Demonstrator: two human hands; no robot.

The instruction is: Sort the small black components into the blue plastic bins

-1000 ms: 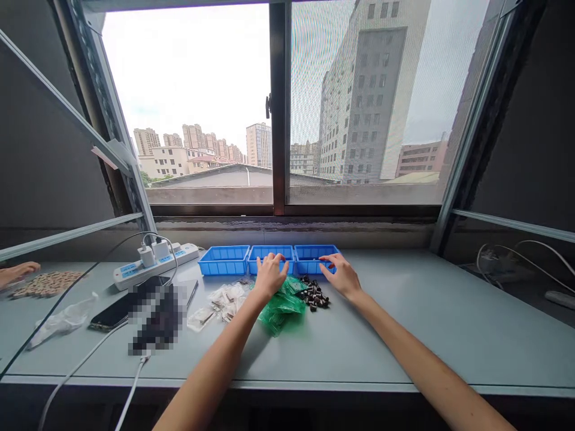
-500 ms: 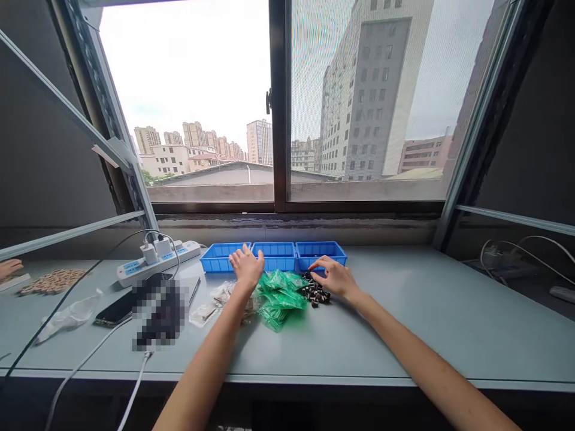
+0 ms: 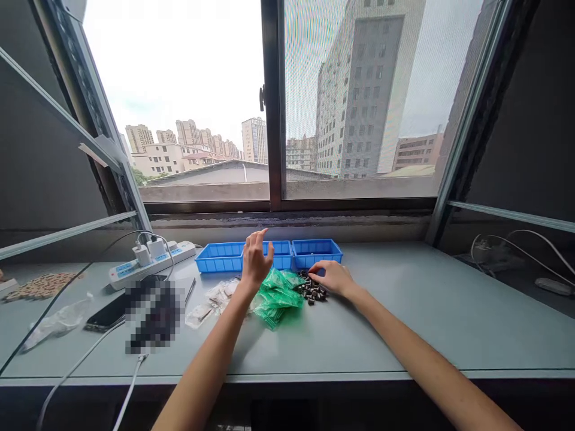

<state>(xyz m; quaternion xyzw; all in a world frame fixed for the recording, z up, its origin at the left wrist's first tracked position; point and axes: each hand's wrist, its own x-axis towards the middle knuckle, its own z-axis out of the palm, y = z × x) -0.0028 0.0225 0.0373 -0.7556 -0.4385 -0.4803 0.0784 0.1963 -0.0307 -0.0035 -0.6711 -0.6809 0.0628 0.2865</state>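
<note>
1. Black parts lie heaped on the tabletop, beyond the left forearm and right forearm, which cross its front edge and slant inward, the left one more steeply

2. White cable, thin and smooth, hangs over the front edge, left of the left forearm

3. Dark phone, flat and glossy, lies toward the tabletop's left edge; a pixelated patch covers what is just right of it

4. Green film, thin, shiny and crumpled, sits about midway between the front and far edges, its right side against the heap; clear packets with pale contents lie to its left, partly behind the left wrist

5. Seen closer, the heap's pieces are short, stubby and dark with pale glints, tumbled at many angles

6. Right hand is palm down, fingers curved to the heap's far side; whether they pinch a piece, I cannot tell

7. Left hand stands raised, fingers up and thumb apart, its grip released with nothing visible in it

8. Blue bins, three rectangular ones in ribbed plastic, line up along the far edge, the middle one partly hidden by the left hand

9. White power strip, with plugs in it, slants toward the far left corner
</note>
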